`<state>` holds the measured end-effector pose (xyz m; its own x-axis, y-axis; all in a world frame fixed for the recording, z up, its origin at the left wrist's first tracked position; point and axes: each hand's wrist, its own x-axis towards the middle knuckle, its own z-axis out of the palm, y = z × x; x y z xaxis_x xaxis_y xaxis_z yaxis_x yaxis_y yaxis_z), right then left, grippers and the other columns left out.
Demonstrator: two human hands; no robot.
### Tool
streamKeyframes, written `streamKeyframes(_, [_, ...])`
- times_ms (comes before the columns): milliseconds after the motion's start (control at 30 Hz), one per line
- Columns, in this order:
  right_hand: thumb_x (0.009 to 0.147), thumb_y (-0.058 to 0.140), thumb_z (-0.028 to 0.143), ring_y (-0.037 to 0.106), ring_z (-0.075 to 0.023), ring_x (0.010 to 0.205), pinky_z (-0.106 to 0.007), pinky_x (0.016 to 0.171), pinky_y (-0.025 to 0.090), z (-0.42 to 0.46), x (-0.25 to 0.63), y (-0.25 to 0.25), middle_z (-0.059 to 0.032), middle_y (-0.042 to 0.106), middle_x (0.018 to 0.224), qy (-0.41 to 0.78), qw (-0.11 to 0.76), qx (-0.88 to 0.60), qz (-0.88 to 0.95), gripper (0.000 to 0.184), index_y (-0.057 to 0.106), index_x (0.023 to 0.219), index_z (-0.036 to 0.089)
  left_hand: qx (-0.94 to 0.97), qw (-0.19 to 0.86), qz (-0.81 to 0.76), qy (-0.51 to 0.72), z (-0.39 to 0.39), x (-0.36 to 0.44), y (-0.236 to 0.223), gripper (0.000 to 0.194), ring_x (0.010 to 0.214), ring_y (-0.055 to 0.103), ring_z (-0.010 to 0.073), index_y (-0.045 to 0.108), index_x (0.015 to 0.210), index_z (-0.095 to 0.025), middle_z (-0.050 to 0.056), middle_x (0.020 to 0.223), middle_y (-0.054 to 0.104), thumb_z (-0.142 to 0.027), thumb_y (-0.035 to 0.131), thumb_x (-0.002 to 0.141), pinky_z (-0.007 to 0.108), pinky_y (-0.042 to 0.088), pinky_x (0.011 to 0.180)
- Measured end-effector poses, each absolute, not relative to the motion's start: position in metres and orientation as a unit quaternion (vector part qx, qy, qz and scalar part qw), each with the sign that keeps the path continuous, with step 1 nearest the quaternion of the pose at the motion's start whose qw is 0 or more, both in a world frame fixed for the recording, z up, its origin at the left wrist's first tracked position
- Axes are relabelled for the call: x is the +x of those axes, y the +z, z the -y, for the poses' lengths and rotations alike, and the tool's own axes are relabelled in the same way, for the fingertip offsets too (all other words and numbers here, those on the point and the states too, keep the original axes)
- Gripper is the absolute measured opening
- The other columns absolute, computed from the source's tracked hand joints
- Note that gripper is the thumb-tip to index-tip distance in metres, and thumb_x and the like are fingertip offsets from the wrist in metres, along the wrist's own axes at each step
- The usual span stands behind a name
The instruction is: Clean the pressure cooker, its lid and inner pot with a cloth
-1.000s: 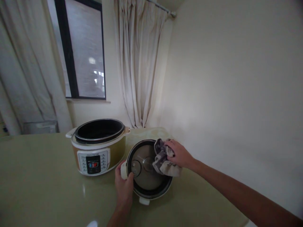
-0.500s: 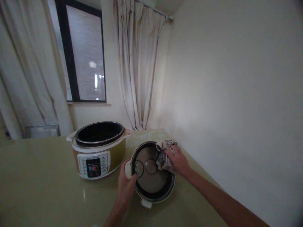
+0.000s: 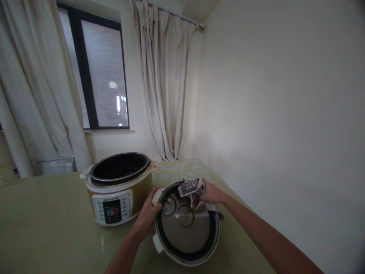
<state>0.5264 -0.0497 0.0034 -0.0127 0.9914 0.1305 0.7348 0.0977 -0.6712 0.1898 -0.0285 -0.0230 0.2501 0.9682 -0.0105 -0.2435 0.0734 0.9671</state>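
Observation:
A round pressure cooker lid (image 3: 186, 234) is held with its metal underside facing me; a black seal runs round the inside of its rim. My left hand (image 3: 147, 215) is closed on the white tab at the lid's upper left edge, thumb on the near side. My right hand (image 3: 212, 191) grips a grey and white patterned cloth (image 3: 194, 188) against the lid's upper right rim. Some of the cloth hangs over the metal plate and past the edge. The fingertips of the right hand are partly hidden by the cloth.
An electric pressure cooker (image 3: 119, 190) without its lid stands to the left, its dark pot inside and control panel facing me. Both are on a glossy greenish table (image 3: 57, 213). A wall (image 3: 285, 114) borders the right; curtains (image 3: 162, 83) and a window (image 3: 105, 72) are behind.
The lid has turned counterclockwise, its lower tab moving to the left, and sits lower and slightly to the right in view. My right hand has shifted the cloth along the upper rim.

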Motion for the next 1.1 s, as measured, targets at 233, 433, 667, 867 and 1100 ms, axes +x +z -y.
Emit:
streamKeyframes(233, [0.070, 0.079, 0.033, 0.073, -0.0396, 0.117, -0.048, 0.100, 0.054, 0.084, 0.521, -0.020, -0.0145, 0.079, 0.121, 0.169, 0.289, -0.747, 0.575, 0.069, 0.066, 0.137, 0.020, 0.381, 0.614, -0.476, 0.502, 0.060, 0.194, -0.044, 0.096, 0.127, 0.069, 0.0338, 0.040, 0.156, -0.022, 0.021, 0.152, 0.061, -0.034, 0.093, 0.076, 0.043, 0.059, 0.101])
streamKeyframes(433, [0.072, 0.077, 0.032, 0.074, -0.0384, 0.115, -0.054, 0.102, 0.054, 0.095, 0.505, -0.036, -0.0135, 0.078, 0.122, 0.221, 0.392, -0.754, 0.479, 0.059, 0.063, 0.128, 0.025, 0.292, 0.655, -0.501, 0.484, 0.135, 0.226, -0.090, 0.090, 0.131, 0.066, 0.0389, 0.038, 0.154, -0.032, 0.017, 0.152, 0.060, -0.045, 0.087, 0.079, 0.044, 0.064, 0.082])
streamKeyframes(667, [0.067, 0.083, 0.035, 0.073, -0.0387, 0.118, -0.054, 0.107, 0.052, 0.106, 0.502, -0.040, -0.0147, 0.077, 0.123, 0.240, 0.437, -0.695, 0.518, 0.066, 0.059, 0.126, 0.022, 0.356, 0.688, -0.470, 0.423, 0.130, 0.206, -0.062, 0.073, 0.104, 0.075, 0.0275, 0.049, 0.143, -0.031, 0.009, 0.124, 0.074, -0.028, 0.078, 0.076, 0.034, 0.061, 0.076])
streamKeyframes(867, [0.065, 0.087, 0.032, 0.073, -0.0358, 0.116, -0.050, 0.105, 0.053, 0.080, 0.501, -0.021, -0.0122, 0.078, 0.121, 0.224, 0.407, -0.661, 0.589, 0.066, 0.060, 0.124, 0.023, 0.407, 0.737, -0.418, 0.341, 0.097, 0.159, -0.032, 0.079, 0.091, 0.076, 0.0255, 0.058, 0.139, -0.024, 0.007, 0.108, 0.078, -0.022, 0.082, 0.063, 0.039, 0.062, 0.083])
streamKeyframes(1100, [0.082, 0.070, 0.040, 0.072, -0.0365, 0.121, -0.049, 0.105, 0.054, 0.065, 0.482, -0.038, -0.0156, 0.075, 0.127, 0.205, 0.423, -0.724, 0.505, 0.052, 0.057, 0.129, 0.022, 0.304, 0.681, -0.496, 0.445, 0.094, 0.177, -0.047, 0.097, 0.096, 0.077, 0.0257, 0.027, 0.164, -0.033, 0.014, 0.133, 0.072, -0.040, 0.080, 0.083, 0.036, 0.061, 0.075])
